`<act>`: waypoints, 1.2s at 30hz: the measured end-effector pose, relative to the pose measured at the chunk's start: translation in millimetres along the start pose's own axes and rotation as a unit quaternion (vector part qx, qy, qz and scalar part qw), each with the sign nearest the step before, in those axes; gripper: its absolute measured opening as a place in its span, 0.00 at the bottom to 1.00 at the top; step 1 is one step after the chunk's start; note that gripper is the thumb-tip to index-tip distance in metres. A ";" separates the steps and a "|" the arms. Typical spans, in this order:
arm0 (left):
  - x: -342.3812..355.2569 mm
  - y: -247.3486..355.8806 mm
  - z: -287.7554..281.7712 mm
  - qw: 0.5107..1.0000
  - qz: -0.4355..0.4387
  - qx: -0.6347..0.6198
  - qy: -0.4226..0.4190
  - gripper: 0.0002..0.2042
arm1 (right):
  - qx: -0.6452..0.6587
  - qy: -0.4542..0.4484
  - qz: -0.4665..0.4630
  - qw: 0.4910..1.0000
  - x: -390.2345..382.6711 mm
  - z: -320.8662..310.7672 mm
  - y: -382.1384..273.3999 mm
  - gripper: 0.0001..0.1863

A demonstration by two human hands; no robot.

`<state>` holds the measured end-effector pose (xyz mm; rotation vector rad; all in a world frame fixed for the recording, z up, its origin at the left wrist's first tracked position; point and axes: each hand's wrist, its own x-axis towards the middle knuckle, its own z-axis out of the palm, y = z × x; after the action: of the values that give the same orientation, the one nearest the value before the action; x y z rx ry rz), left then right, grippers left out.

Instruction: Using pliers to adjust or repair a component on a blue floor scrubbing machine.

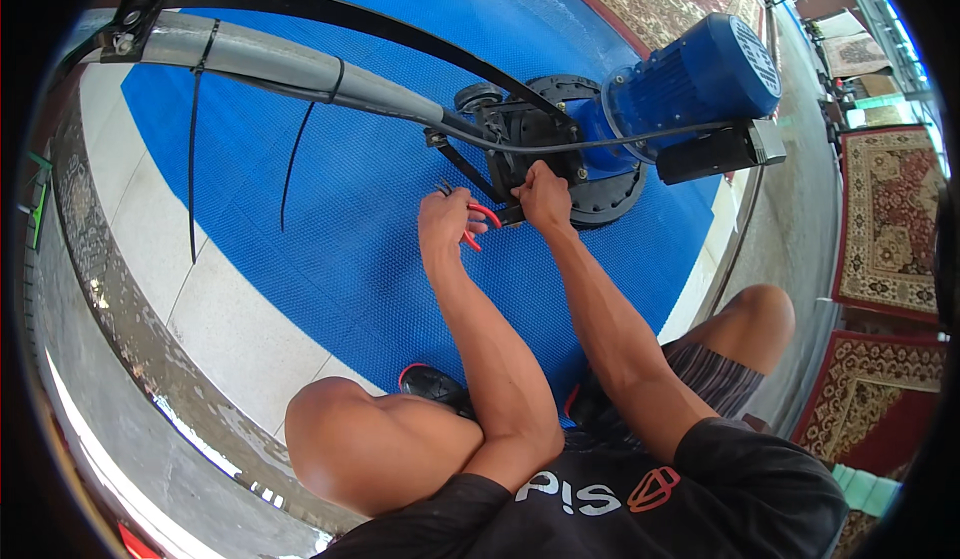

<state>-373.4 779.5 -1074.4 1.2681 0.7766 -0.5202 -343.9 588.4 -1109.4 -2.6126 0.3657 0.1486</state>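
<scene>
Knees [340, 439] frame a blue mat [330, 209]. Left hand [445, 221] grips red pliers [478, 224]; right hand [545, 197] pinches a bracket on the scrubber [560, 139] at mat's far edge. Scrubber looks heavy, rigid; best held by its pole [280, 64]

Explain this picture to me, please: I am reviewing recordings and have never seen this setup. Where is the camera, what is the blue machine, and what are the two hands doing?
The single picture comes from a fisheye camera worn on the person's head, looking down, so straight edges bend. The person squats on a blue mat. In front lies a floor-scrubbing machine tipped on its side, with a blue motor and a long grey handle that has cables strapped to it. The left hand holds red-handled pliers in its grip. The right hand rests on the machine's black base, by the bracket. Patterned carpets lie at the right edge, and the floor around the mat looks wet.
</scene>
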 end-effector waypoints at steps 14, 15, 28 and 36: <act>-2.9 4.2 7.0 1.000 -0.002 0.004 -0.013 0.14 | 0.025 -0.006 -0.019 0.999 3.2 1.0 5.8 0.15; -3.3 4.9 6.1 1.000 -0.001 0.003 -0.014 0.14 | 0.026 -0.005 -0.020 0.999 2.8 2.2 6.3 0.15; -4.7 -1.3 11.6 1.000 0.014 -0.020 -0.020 0.14 | 0.068 -0.006 -0.049 0.996 1.0 -0.8 5.8 0.13; 8.5 -7.1 17.5 0.994 0.018 0.024 -0.109 0.15 | 0.096 -0.017 -0.067 0.993 4.8 -7.1 18.6 0.13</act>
<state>-369.1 761.4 -1083.6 1.2426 0.5602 -0.6393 -344.3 568.2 -1112.5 -2.4326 0.1831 0.1065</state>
